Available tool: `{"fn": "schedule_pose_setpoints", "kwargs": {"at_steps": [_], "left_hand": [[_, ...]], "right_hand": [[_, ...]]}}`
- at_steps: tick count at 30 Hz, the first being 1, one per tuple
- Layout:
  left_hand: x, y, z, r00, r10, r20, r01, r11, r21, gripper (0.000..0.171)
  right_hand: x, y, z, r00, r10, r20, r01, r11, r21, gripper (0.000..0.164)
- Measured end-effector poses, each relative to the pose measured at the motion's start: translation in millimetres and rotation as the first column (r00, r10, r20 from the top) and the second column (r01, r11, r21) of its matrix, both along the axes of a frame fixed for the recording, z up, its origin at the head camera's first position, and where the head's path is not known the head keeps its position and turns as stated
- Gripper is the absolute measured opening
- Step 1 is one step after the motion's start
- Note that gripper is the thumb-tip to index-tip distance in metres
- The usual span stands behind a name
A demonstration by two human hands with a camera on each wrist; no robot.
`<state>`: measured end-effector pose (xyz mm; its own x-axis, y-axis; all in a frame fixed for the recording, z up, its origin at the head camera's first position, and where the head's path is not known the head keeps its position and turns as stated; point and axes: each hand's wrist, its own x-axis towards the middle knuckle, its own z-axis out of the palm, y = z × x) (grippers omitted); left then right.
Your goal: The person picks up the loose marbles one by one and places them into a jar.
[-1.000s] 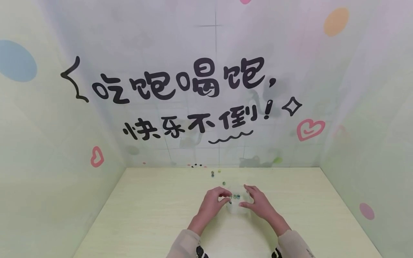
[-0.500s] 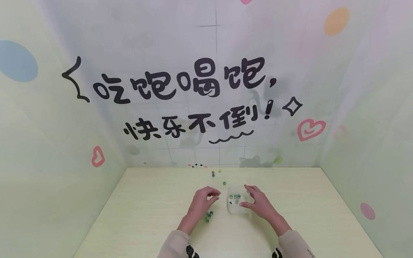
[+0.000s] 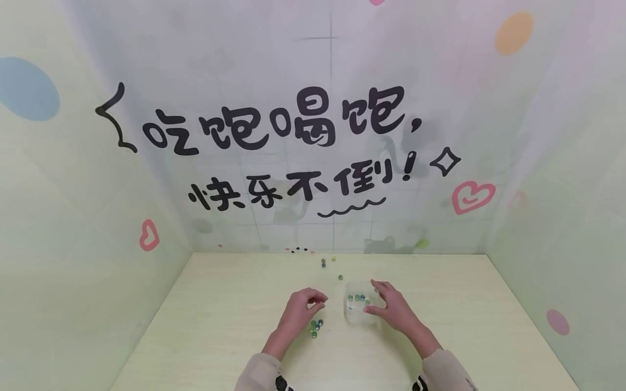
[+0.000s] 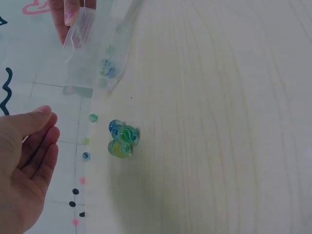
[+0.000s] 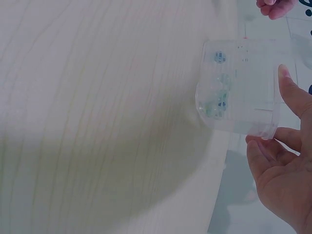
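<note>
Several blue-and-green round glass marbles (image 4: 126, 136) sit on the pale wooden table (image 4: 204, 117) near your relaxed, empty left hand (image 3: 298, 310); likely slick, so pinch mid-sphere. Your right hand (image 3: 395, 311) grips the clear, boxy plastic container (image 5: 251, 90).

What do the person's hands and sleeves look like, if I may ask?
The left hand and right hand are bare, without gloves. The left sleeve and right sleeve are light beige; the right one bears a small dark marking. A black item, cut off by the frame, shows beside each sleeve.
</note>
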<state>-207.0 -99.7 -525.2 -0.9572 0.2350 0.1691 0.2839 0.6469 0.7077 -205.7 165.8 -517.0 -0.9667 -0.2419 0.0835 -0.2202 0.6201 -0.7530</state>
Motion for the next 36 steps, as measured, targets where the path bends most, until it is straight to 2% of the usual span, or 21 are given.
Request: {"fn": "schedule_pose_setpoints", "kwargs": {"at_steps": [8, 15, 27, 36], "left_hand": [[2.4, -10, -10.6, 0.999, -0.011, 0.044, 0.011, 1.000, 0.006, 0.012], [3.9, -19, -19.9, 0.998, -0.031, 0.045, 0.031, 0.999, -0.011, 0.012], [8.6, -26, -28.0, 0.997, -0.020, 0.076, 0.024, 0.998, -0.056, 0.012], [8.0, -27, -34.8, 0.996, -0.036, 0.085, 0.039, 0.999, -0.036, 0.014]], "right_hand": [[-0.2, 0, -0.4, 1.000, -0.008, -0.008, 0.008, 1.000, 0.006, 0.075], [-2.6, 1, -4.0, 1.000, -0.010, -0.002, 0.010, 1.000, 0.011, 0.076], [-1.5, 0, -2.9, 1.000, -0.014, 0.007, 0.014, 1.000, 0.008, 0.076], [-1.2, 0, -4.3, 1.000, -0.012, 0.000, 0.012, 1.000, 0.005, 0.076]]}}
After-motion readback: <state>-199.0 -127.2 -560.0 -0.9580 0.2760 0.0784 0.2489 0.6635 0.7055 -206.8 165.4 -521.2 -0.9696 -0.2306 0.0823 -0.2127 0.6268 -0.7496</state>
